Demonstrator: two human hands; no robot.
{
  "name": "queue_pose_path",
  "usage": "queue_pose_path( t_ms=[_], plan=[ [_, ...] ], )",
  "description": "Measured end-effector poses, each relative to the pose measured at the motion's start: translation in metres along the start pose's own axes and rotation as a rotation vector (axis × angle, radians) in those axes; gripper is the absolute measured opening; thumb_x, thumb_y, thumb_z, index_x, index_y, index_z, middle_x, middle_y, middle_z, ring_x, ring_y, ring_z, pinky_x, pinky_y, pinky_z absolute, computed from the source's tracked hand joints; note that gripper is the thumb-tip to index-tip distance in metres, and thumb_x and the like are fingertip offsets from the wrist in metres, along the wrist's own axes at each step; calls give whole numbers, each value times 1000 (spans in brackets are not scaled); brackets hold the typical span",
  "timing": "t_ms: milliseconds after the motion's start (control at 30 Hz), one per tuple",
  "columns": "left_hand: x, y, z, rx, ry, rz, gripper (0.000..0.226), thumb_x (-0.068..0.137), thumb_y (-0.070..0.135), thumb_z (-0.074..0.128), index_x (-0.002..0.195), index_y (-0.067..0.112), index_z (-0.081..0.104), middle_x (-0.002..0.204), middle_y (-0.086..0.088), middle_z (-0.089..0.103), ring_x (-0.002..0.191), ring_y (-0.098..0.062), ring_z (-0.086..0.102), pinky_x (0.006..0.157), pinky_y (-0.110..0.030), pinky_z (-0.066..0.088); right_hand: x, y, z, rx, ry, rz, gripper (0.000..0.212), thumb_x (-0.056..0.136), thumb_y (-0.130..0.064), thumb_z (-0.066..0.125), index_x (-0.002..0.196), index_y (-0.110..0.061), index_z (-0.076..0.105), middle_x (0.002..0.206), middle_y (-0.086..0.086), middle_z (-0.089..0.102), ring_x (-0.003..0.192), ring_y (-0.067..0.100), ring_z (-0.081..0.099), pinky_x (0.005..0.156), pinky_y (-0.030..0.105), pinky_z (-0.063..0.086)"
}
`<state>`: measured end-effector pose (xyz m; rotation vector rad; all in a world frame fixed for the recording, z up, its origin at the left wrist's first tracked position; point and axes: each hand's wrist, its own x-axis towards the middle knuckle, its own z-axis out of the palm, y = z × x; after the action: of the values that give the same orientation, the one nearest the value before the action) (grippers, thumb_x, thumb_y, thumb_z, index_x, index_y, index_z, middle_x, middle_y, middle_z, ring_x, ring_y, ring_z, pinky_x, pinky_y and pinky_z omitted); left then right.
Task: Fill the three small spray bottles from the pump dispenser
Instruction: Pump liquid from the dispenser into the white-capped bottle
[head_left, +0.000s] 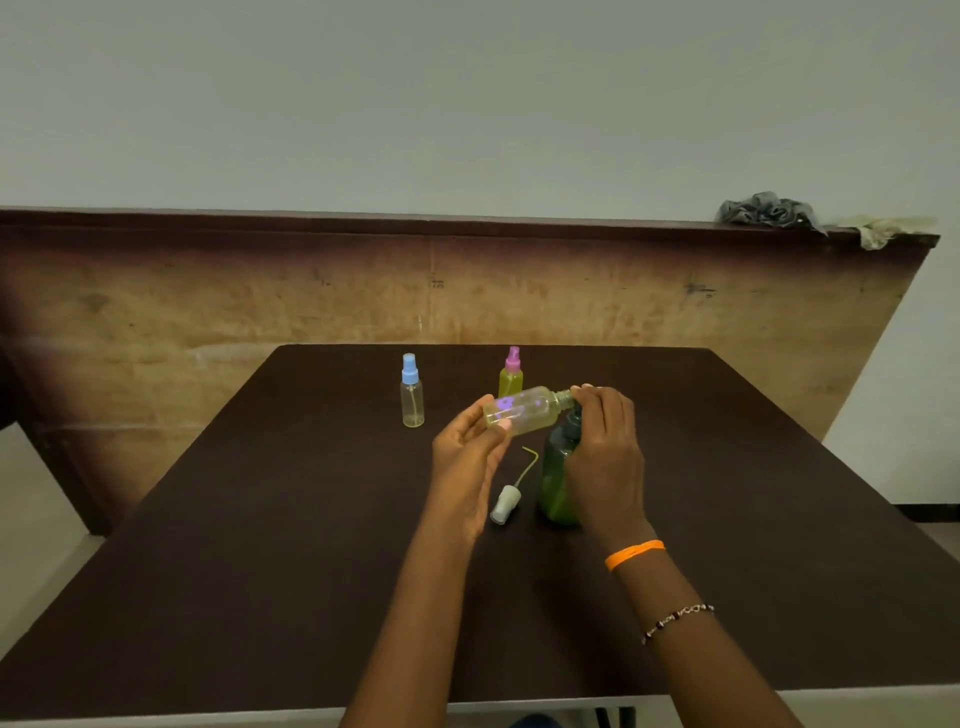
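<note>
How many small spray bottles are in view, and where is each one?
3. The blue-capped bottle stands far left on the table, the pink-capped bottle stands behind the hands, and the uncapped bottle is held tilted in the left hand.

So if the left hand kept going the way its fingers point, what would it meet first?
Likely the pink-capped bottle, beyond the tilted bottle that the left hand already holds; depth is unclear.
</note>
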<state>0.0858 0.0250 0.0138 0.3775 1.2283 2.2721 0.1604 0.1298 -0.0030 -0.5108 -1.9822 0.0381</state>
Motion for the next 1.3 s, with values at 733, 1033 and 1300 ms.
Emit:
queue_pose_path(
  t_ms=[733, 1033, 1300],
  plan=[
    [-1, 6, 0, -62, -19, -28, 38, 88, -7, 52, 124, 3, 53, 106, -9, 66, 103, -17, 63, 88, -22, 51, 12, -3, -14, 84, -54, 45, 48, 76, -6, 27, 107, 4, 63, 100, 15, 60, 95, 30, 55, 66, 37, 54],
    [-4, 4, -2, -79, -19, -50, 32, 89, -2, 53, 121, 2, 55, 107, -10, 67, 105, -18, 63, 90, -25, 50, 11, -6, -17, 30, -89, 40, 47, 74, -7, 28, 104, 4, 62, 98, 15, 59, 97, 21, 40, 58, 34, 51],
    [-7, -6, -2, -125, 15, -179, 22, 91, 11, 55, 110, 0, 58, 105, -14, 66, 100, -22, 63, 87, -27, 51, -4, -3, -9, -19, -59, 54, 59, 62, 17, 64, 118, -3, 60, 114, 11, 61, 99, 21, 42, 62, 31, 51]
  ],
)
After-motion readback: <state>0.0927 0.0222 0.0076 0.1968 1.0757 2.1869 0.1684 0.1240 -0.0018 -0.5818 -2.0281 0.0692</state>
